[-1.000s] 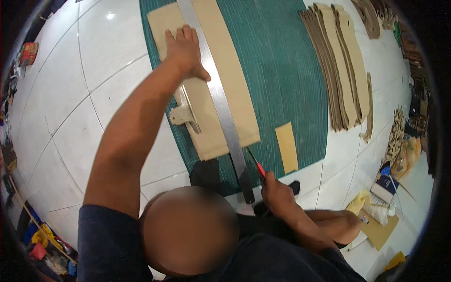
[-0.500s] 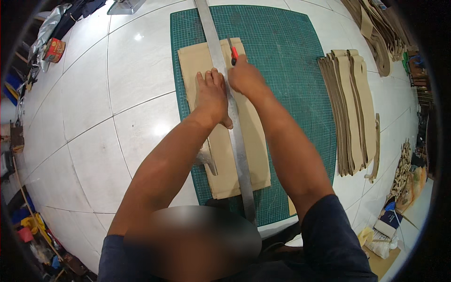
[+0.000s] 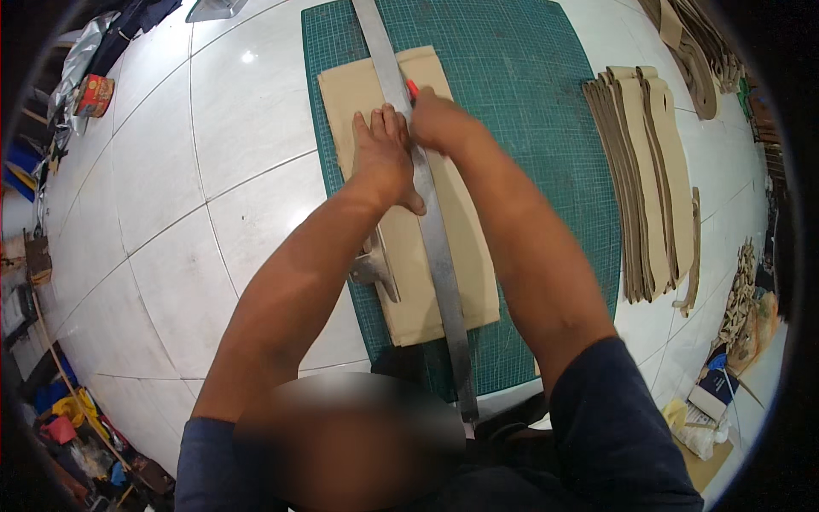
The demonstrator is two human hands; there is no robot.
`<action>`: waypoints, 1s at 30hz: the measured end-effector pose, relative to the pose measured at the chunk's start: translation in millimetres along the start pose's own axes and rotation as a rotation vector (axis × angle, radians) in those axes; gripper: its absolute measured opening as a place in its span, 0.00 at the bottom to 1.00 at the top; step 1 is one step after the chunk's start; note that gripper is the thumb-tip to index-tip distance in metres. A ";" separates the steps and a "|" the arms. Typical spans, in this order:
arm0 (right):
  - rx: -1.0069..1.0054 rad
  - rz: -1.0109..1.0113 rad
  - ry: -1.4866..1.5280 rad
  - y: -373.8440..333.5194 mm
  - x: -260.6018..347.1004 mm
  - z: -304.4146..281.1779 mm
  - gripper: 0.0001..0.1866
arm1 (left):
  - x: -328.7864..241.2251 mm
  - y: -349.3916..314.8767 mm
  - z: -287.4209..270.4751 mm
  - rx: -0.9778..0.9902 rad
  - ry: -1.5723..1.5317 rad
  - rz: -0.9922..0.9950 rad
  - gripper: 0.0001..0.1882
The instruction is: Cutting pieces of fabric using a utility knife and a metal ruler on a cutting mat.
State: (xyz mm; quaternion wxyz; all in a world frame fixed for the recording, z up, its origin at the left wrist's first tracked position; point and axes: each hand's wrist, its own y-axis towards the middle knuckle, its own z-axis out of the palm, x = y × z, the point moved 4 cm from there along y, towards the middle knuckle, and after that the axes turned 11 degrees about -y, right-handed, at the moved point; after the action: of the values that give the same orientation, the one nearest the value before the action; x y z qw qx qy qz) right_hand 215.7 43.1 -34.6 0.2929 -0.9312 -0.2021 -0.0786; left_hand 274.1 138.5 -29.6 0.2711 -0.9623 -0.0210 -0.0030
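My left hand presses down with fingers stretched out along the left side of a long steel ruler, its thumb lying across the metal. Under the ruler is a flat folded stack of beige fabric on a green cutting mat. Closed around a red utility knife, my right hand is at the ruler's right edge near the far end of the stack. Most of the knife and its blade are hidden by that hand. A shiny metal clamp-like piece sits at the stack's left edge, partly behind my left forearm.
Long folded beige strips lie on the white tiled floor right of the mat. More strips are at the far right. A red tin and assorted clutter line the left side; bags and scraps lie at the lower right.
My right hand has brought the knife from the stack's far edge against the ruler's right side and slightly nearer me. The left hand keeps its place; the whole view has shifted a little.
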 end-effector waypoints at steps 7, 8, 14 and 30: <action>0.102 0.068 0.019 -187.8 -60.6 88.0 0.20 | 0.2 5.9 2.2 -0.058 -0.087 0.016 0.80; 0.150 0.072 -0.001 -217.9 -63.1 95.1 0.18 | 2.5 5.9 1.4 -0.072 -0.067 -0.004 0.80; 0.390 0.234 -0.002 -375.8 -101.4 144.8 0.16 | 0.7 10.2 4.0 -0.106 -0.062 0.000 0.78; -0.112 0.010 0.007 -183.0 -77.5 40.8 0.17 | 5.9 -3.1 6.9 -0.097 -0.247 -0.008 0.78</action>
State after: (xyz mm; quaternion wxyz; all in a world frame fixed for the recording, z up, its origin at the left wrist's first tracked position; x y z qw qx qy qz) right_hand 69.3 177.7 5.6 0.2412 -0.9469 -0.1917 -0.0915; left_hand 279.9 144.9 -33.8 0.2196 -0.9673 -0.0576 0.1134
